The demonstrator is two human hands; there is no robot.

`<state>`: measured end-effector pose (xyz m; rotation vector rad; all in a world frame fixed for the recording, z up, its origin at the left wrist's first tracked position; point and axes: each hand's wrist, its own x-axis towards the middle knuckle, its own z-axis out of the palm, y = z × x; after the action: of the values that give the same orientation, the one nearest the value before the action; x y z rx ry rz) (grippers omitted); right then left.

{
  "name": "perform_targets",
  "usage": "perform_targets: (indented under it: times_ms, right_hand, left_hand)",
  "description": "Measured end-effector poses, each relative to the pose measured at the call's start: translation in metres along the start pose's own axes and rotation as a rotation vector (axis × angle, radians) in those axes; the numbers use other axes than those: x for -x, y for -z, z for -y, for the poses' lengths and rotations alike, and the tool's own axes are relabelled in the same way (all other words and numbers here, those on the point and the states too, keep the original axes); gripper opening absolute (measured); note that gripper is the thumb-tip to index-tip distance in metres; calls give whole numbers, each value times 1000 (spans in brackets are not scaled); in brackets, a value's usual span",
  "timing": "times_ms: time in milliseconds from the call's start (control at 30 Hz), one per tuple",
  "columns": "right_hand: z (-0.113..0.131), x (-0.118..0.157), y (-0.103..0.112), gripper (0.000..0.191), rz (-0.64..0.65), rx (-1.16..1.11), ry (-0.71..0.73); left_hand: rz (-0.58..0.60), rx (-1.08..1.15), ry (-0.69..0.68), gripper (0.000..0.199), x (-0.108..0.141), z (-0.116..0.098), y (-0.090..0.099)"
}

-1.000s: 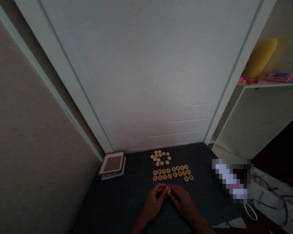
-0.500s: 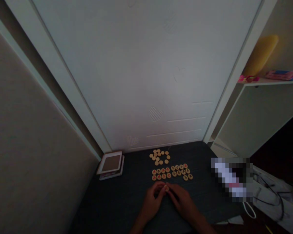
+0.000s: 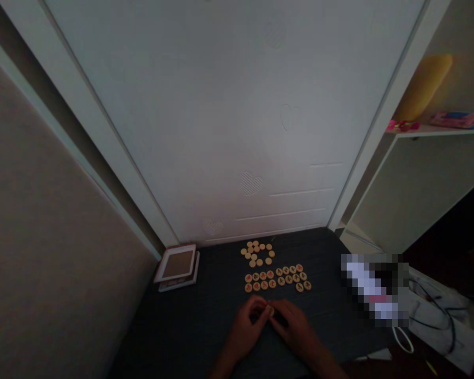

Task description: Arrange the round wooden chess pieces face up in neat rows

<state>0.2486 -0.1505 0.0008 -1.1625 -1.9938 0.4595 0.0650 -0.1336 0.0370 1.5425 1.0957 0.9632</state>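
Observation:
My left hand [image 3: 245,325] and my right hand [image 3: 296,325] meet above the near part of the dark table [image 3: 181,326]. Pinched between their fingertips is a small round xiangqi piece [image 3: 270,311], partly hidden by the fingers. Just beyond, xiangqi pieces with red characters [image 3: 264,285] lie face up in two rows. To their right is a group with mostly dark characters [image 3: 288,279], including a short third row of two. Farther back, several pale pieces [image 3: 259,262] without visible characters lie loosely scattered.
A white-framed box lid [image 3: 177,263] rests on a box at the table's left side. Behind the table rises a white panel [image 3: 240,131] with heart patterns. On the right are a blurred-out object [image 3: 369,287], a white strap loop [image 3: 403,339] and a shelf [image 3: 438,131].
The piece has shifted slightly between my fingertips, and my right fingers have moved a little over it. The view has tilted slightly; the laid-out pieces keep their arrangement.

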Motion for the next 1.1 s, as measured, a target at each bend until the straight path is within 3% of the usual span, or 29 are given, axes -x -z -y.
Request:
perform_targets:
  times_ms: [233,533,1100]
  right_hand:
    - [8,-3,5,31,2,-27,22]
    - [0,1,-2,22,-14,-49,-35]
    - [4,-2,0,25,-49,-10,52]
  left_hand:
    - [-9,-27,-2,23,-1,-2,3]
    - [-24,-81,15,32,2,0,0]
    - [12,-43,-23,23,2,-4,3]
